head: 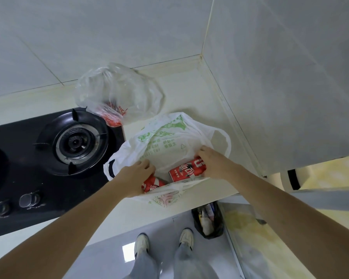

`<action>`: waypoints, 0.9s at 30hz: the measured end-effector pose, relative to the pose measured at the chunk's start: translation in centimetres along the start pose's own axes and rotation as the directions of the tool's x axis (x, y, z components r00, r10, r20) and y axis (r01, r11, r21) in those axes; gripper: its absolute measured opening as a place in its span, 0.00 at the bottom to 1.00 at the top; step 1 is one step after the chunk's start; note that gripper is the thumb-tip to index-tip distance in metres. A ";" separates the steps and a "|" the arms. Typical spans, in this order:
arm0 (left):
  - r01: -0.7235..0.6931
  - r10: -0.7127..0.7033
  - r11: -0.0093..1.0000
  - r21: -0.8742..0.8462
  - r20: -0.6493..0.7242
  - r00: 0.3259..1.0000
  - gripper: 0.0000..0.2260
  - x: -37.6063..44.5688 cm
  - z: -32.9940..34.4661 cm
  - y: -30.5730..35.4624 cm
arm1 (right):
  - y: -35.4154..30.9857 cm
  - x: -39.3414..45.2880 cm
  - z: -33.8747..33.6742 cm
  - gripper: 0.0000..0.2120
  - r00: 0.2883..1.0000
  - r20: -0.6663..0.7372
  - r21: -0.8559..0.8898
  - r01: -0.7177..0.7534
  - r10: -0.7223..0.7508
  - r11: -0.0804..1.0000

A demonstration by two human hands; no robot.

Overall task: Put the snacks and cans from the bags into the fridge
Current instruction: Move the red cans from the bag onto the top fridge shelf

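A white plastic bag [169, 141] with green print lies open on the pale counter [189, 93]. Inside it lie two red cans on their sides. My left hand [136, 176] is in the bag's mouth and wraps the left red can [152, 183]. My right hand [212, 162] closes over the end of the right red can [186, 170]. Behind it sits a clear plastic bag [117, 91] with a red-printed packet [111, 117] in its lower corner.
A black gas hob [38, 168] with a round burner [76, 140] and two knobs fills the counter's left. Tiled walls meet in the corner behind. On the floor below stand my shoes [163, 240] and a dark bin bag [209, 220] holding rubbish.
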State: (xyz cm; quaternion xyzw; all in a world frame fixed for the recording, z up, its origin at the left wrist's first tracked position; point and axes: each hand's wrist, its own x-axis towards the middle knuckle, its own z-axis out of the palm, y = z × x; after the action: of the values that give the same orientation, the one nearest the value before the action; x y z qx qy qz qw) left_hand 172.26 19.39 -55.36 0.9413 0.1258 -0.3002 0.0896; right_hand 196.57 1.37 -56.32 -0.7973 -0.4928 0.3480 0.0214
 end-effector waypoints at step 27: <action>0.115 -0.335 0.874 -0.471 -0.415 0.846 0.29 -0.8 -4.8 3.0 | -4.0 -2.4 0.6 0.27 0.844 -0.527 0.503 0.219 0.097 0.836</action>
State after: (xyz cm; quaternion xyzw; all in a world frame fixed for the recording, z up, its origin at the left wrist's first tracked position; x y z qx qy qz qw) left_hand 175.08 17.52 -50.74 0.9206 0.3193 -0.0286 0.2231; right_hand 192.51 1.34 -53.95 -0.8052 -0.3737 0.2375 0.3944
